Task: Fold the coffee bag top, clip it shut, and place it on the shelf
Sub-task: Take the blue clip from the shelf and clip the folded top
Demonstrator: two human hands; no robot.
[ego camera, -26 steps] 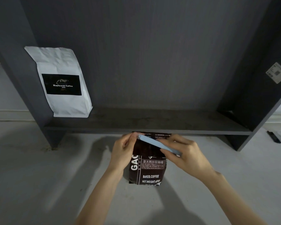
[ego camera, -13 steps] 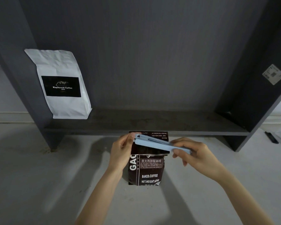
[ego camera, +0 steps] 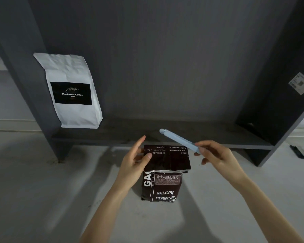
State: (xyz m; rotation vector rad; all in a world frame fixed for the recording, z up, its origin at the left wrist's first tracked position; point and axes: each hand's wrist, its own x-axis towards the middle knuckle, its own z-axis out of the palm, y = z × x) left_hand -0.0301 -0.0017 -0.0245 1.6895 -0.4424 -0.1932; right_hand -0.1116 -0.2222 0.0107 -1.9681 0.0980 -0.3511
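Coffee bag [ego camera: 162, 188] "BAKED.COFFEE", "NET.WEIGHT", unclipped

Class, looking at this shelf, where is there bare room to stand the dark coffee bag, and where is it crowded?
Free: the shelf board from the white Kopiluwak coffee bag rightward to the right side panel. Crowded: the left end, where that white bag stands against the left upright.
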